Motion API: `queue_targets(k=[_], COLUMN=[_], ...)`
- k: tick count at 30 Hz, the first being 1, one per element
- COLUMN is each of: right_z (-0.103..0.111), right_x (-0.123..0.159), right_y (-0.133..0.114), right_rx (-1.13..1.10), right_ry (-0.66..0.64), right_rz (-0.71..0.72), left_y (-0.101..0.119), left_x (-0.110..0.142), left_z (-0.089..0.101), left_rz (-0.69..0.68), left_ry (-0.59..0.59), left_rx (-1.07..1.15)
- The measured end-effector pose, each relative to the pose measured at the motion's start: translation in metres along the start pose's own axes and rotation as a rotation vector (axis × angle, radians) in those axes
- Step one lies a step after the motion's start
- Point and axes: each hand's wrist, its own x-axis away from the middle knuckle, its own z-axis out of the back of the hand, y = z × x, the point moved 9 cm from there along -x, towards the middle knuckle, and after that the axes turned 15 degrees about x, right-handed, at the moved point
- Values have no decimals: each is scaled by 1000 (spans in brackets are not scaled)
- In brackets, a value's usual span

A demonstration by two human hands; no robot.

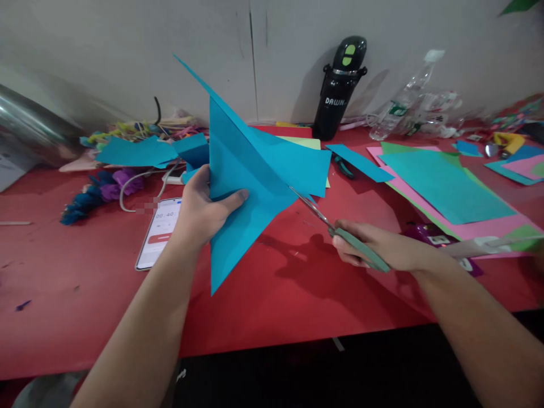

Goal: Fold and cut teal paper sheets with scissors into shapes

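My left hand [208, 209] grips a large sheet of folded blue paper [242, 164], thumb on its near face and fingers behind it. The paper is held up above the table, with one point reaching up and another hanging down. In my right hand [369, 243] is a pair of scissors [361, 249] with green handles. Their metal blades meet the right edge of the paper, where a cut edge shows. My right fingers are wrapped around the handles.
On the red table [255, 306], a phone [159, 238] lies behind my left wrist. A black bottle [340, 90] and a clear plastic bottle [403, 99] stand near the wall. Coloured paper sheets [450, 181] are stacked at right. Pliers [343, 168] lie behind the paper.
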Motion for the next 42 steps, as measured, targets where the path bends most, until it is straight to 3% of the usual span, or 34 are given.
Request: queue_targets(k=[15, 42], right_z=[0, 0], right_x=[4, 2], right_y=[-8, 7], right_rx=[10, 20], right_ry=[-29, -10], right_rz=[33, -71], left_y=[3, 6], left_x=[0, 1], left_z=[1, 2], left_rz=[-34, -114], left_ry=[-3, 19], left_rx=[-7, -38])
